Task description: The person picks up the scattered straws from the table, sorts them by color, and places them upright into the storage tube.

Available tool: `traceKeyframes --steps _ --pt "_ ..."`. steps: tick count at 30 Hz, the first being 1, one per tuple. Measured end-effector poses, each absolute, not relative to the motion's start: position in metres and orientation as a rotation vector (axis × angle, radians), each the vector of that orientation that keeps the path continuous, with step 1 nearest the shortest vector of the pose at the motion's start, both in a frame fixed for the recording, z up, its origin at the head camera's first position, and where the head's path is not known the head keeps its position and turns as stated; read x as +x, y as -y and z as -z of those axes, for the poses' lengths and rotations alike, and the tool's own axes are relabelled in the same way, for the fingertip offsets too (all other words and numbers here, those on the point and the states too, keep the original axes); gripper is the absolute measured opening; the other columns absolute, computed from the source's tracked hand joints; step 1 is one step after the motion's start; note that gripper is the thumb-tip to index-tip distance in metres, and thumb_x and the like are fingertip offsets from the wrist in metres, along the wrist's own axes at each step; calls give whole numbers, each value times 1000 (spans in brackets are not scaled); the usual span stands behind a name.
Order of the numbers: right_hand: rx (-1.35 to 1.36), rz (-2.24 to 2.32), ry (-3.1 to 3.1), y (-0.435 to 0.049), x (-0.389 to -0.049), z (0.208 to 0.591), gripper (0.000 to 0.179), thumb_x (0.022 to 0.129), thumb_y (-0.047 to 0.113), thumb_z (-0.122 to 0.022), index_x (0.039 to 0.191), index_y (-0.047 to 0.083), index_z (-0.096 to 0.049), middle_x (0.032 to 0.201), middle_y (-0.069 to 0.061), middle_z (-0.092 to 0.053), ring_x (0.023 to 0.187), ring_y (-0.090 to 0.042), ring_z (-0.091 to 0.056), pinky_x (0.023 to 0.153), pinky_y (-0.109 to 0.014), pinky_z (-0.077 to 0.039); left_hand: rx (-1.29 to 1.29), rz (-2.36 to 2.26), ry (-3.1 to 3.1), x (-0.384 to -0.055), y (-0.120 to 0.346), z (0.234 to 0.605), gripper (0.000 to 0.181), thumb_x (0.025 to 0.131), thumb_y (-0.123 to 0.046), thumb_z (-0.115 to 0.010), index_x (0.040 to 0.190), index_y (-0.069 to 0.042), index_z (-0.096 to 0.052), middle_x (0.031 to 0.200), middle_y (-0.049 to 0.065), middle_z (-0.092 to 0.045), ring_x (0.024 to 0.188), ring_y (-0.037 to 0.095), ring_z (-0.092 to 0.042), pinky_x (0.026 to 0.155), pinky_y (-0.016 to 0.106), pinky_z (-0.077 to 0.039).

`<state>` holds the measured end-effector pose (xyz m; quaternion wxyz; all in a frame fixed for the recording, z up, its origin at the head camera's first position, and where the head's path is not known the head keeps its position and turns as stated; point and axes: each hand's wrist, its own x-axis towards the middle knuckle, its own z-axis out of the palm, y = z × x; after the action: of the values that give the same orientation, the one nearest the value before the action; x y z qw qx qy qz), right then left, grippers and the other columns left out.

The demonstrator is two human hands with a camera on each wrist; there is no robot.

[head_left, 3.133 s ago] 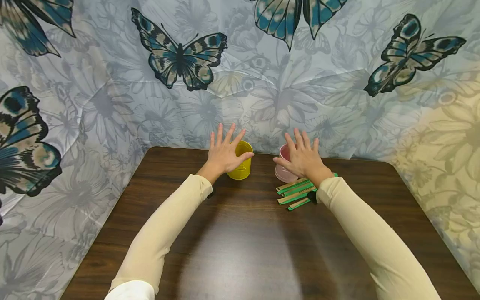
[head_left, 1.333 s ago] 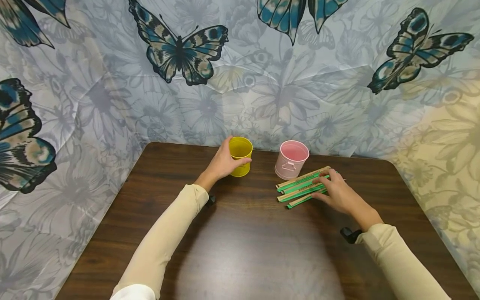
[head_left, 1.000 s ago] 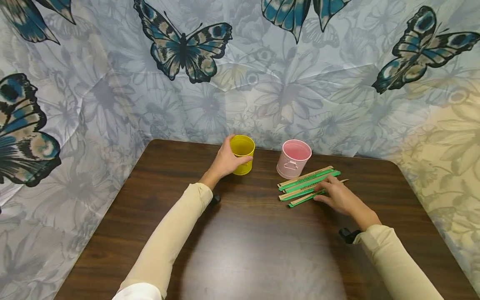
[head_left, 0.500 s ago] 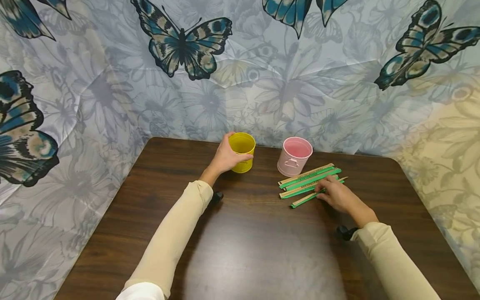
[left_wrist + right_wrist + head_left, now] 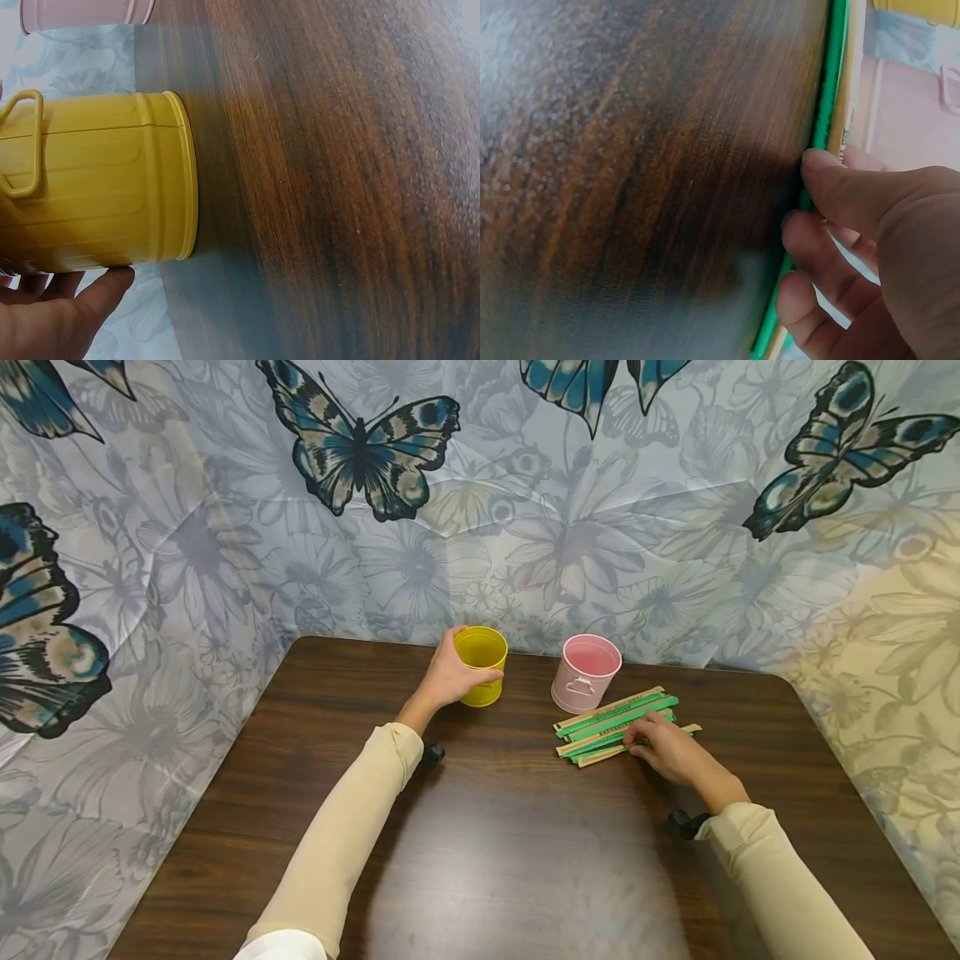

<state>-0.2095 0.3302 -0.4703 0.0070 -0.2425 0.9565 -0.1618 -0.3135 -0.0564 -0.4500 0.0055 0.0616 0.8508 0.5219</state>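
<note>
Standing upright near the far edge of the worktop [image 5: 525, 835], a yellow bucket [image 5: 482, 653] is being held by the left hand [image 5: 450, 672], which is being clamped round the side facing the left edge: the thumb is being laid across the near wall, and the fingers are being partly hidden behind. From the left wrist, the bucket's handle [image 5: 30, 146] is being shown side-on. Over to the right, apart from it, a pink bucket [image 5: 587, 672] is being seen, also upright near that far edge. Just in front of it, right of the worktop's middle, a loose row of green-and-tan strips [image 5: 611, 720] is being spread out, pointing roughly towards the far right corner. And here the nearest strip [image 5: 600, 756] is being pinched by the right hand [image 5: 667, 752], thumb and fingertips being pressed on it; whether it is being raised off the worktop cannot be told. Cream sleeves [image 5: 345, 843] are being worn on both arms. Beyond the far edge, a pale floral cloth [image 5: 420, 572] is being displayed.
</note>
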Motion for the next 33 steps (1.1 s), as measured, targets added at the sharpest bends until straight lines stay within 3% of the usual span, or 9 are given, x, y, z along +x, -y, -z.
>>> traceKeyframes --steps 10,13,19,24,33 --pt "-690 516 -2995 -329 -210 453 10 91 5 -73 97 9 -66 99 -8 -67 95 -29 -65 79 -46 -55 196 -1643 -2647 -314 56 451 111 71 -43 -92 156 -14 -27 146 14 -48 129 30 -52 110 45 -48" --pt "-658 546 -2986 -326 -211 439 10 91 6 -73 98 9 -66 100 -8 -69 90 -24 -65 74 -39 -53 194 -1641 -2644 -314 56 451 110 71 -44 -92 155 -13 -28 146 13 -49 129 29 -52 111 44 -48" --pt "-618 685 -2925 -311 -212 412 9 94 10 -72 99 11 -65 96 -3 -67 72 -12 -50 62 -25 -45 185 -1648 -2648 -314 57 451 109 70 -45 -93 153 -11 -31 143 12 -51 127 29 -53 109 43 -49" --pt "-689 779 -2938 -292 -217 393 12 93 13 -74 96 14 -63 88 1 -65 74 -12 -54 62 -23 -46 169 -1665 -2651 -313 57 449 107 69 -44 -93 151 -11 -34 140 12 -52 125 29 -54 108 43 -49" --pt "-666 854 -2943 -236 -230 354 14 94 19 -74 96 11 -62 84 -5 -65 72 -18 -58 61 -25 -47 164 -1683 -2649 -313 56 451 106 69 -42 -94 151 -12 -34 140 10 -53 126 29 -53 109 44 -48"
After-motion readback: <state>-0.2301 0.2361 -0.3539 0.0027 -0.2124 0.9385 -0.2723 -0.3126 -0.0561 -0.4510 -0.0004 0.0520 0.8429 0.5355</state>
